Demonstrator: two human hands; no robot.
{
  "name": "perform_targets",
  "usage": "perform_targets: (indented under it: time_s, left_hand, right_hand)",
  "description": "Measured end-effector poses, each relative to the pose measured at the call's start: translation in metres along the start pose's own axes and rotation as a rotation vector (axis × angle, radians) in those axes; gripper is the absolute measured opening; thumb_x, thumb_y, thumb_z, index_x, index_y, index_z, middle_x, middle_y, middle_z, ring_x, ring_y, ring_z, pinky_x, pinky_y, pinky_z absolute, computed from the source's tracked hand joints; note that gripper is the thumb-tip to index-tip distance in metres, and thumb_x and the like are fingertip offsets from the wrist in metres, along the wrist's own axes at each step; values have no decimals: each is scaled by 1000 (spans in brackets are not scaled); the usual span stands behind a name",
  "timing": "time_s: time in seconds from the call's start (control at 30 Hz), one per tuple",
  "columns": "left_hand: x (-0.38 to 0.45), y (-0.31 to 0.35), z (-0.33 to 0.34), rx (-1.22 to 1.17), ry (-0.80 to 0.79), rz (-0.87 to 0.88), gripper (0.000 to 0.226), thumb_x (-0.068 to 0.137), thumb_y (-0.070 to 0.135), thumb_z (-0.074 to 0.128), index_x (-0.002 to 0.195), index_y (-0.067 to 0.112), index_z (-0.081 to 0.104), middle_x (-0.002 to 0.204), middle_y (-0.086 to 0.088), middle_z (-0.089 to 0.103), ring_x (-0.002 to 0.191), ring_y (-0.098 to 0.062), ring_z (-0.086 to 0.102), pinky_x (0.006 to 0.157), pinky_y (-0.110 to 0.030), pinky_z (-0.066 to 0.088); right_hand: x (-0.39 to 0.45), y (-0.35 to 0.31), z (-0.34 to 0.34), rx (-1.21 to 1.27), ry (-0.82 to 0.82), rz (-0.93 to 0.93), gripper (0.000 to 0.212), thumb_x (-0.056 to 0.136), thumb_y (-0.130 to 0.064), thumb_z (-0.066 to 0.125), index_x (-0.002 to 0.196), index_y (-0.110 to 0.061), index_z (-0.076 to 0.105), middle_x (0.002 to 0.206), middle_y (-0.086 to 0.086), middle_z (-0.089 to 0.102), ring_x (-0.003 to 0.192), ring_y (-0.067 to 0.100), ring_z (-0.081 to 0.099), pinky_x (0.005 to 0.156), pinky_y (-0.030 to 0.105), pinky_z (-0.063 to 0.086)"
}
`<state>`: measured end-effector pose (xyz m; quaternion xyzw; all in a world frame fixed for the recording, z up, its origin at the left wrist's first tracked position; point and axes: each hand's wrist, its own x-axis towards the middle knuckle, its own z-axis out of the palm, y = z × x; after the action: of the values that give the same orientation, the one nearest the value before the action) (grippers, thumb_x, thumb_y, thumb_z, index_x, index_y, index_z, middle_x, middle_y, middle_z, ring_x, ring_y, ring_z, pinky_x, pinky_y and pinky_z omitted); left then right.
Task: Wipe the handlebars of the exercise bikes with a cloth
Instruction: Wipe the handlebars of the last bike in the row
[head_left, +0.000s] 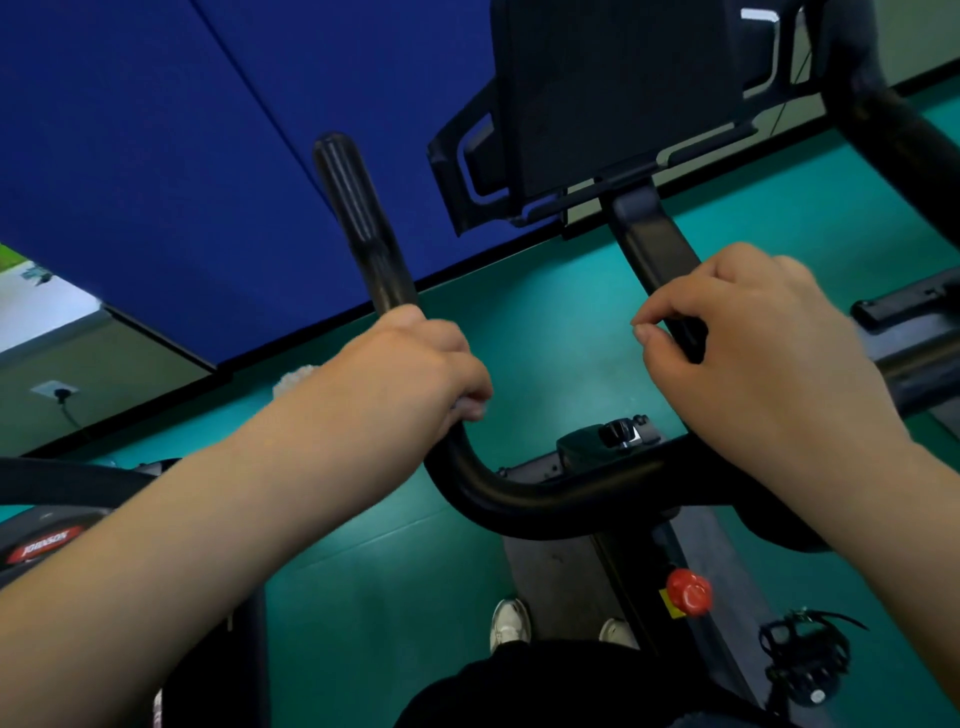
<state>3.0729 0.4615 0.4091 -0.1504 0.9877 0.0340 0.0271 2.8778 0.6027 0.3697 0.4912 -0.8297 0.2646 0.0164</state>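
A black U-shaped handlebar (545, 499) of the exercise bike fills the middle of the head view. My left hand (415, 374) grips its left arm below the ribbed grip (348, 197). A pale cloth (295, 376) peeks out behind my left wrist, and a light scrap shows under my fingers, so the cloth lies between palm and bar. My right hand (753, 353) curls its fingers and thumb round the handlebar's right arm (654, 244), just below the console.
A black console holder (613, 104) stands above the bars. Below are a red knob (688, 592), a pedal (802, 660) and my shoes (509, 623) on the green floor. Another bike (47, 540) is at the left, a blue wall panel (182, 156) behind.
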Motion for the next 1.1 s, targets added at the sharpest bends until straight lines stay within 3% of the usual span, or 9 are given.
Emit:
perform_targets:
  time_s: [0.13,0.23,0.37,0.57,0.7,0.83,0.97,1.03,1.1]
  left_hand:
    - [-4,16,-1,80,-103,-61,10,91,34,59,93,29,67,88,10,60,83,-16,45,78,-37,48]
    - [-4,32,-1,78,-160,-1,10,73,32,79,77,29,70,72,12,62,69,-15,53,66,-30,52]
    - [-8,51,9,-35,-160,-224,28,97,41,40,112,33,62,103,10,61,101,-15,47,93,-28,38]
    - [3,86,9,-182,-76,-388,27,96,40,45,110,29,66,104,6,68,103,-14,57,91,-30,43]
    - [16,97,12,-304,-12,-360,24,95,36,51,109,27,69,104,4,70,102,-16,58,85,-25,39]
    - [7,75,12,-186,-80,-239,25,96,37,47,111,34,67,105,8,68,103,-16,50,91,-27,38]
    - [-14,33,5,-134,-37,-81,10,83,32,66,88,32,75,82,15,68,79,-16,53,75,-30,48]
    - [-15,15,3,-107,12,-60,8,78,28,72,85,26,77,80,13,69,74,-17,55,75,-18,38]
    - [-6,4,-1,-69,69,-51,9,78,23,72,84,20,77,81,8,71,72,-20,57,72,-17,32]
  right_hand:
    - [-1,0,1,14,-5,4,12,85,-35,57,88,-31,68,91,-5,49,91,19,41,68,33,39]
    - [-1,-1,0,21,-1,8,11,86,-35,57,88,-31,67,92,-5,50,93,21,44,68,34,42]
    - [-2,-1,1,17,20,-9,10,85,-34,57,86,-30,67,90,-5,50,90,20,44,66,32,38]
    - [-1,-1,-1,-6,4,-17,11,87,-35,56,87,-31,66,89,-6,47,92,22,45,67,32,36]
    - [-2,-1,-2,-8,5,-21,12,86,-34,56,88,-30,67,90,-4,49,93,23,46,67,32,36]
    - [-2,-1,-1,-11,-3,-26,12,87,-36,55,88,-31,66,91,-4,49,92,20,45,68,32,38]
    - [-1,0,0,-6,-4,-26,12,87,-36,55,88,-31,66,91,-5,49,90,19,44,67,34,40]
    - [-1,0,0,-14,-3,-22,12,87,-35,55,87,-32,66,90,-5,48,90,19,43,67,33,39]
    - [-1,0,1,-18,-12,-17,11,87,-36,55,87,-32,65,91,-6,48,90,19,43,68,34,40]
